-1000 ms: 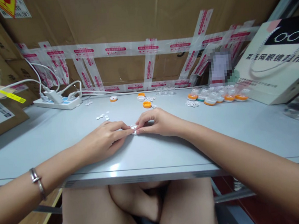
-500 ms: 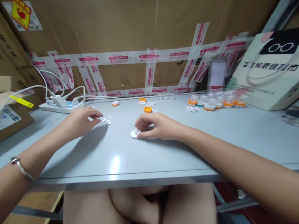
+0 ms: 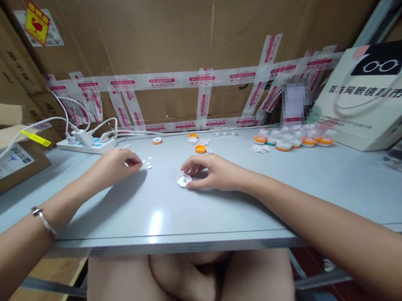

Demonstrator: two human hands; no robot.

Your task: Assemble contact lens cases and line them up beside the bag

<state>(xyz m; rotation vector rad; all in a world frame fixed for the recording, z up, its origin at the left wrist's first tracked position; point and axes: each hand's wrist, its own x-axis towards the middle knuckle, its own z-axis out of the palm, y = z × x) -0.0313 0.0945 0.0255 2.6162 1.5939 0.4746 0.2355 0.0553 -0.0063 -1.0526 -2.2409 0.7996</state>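
Note:
On the grey table, my right hand [image 3: 211, 170] grips the edge of a round white cap [image 3: 184, 181] between thumb and fingers. The cap lies with its hollow side up, and a small peg shows in its middle. To the left, my left hand [image 3: 120, 164] has thumb and fingertips pinched together at a small white disc [image 3: 144, 163]. Several more white discs [image 3: 149, 166] lie loose just right of those fingertips. Beyond my right hand are an orange ring-shaped cap [image 3: 200, 149] and small white dotted pieces [image 3: 205, 142].
A white power strip [image 3: 85, 144] with cables stands at the back left, beside a cardboard box [image 3: 17, 160]. Clear-topped containers with orange bases [image 3: 284, 145] cluster at the back right, near a paper bag [image 3: 364, 100]. Another orange-and-white cap [image 3: 157, 141] sits near the back.
My left hand has shifted slightly right, and its thumb and fingertips have closed together at the white discs. My right hand still holds the white cap in the same place. The view has moved slightly.

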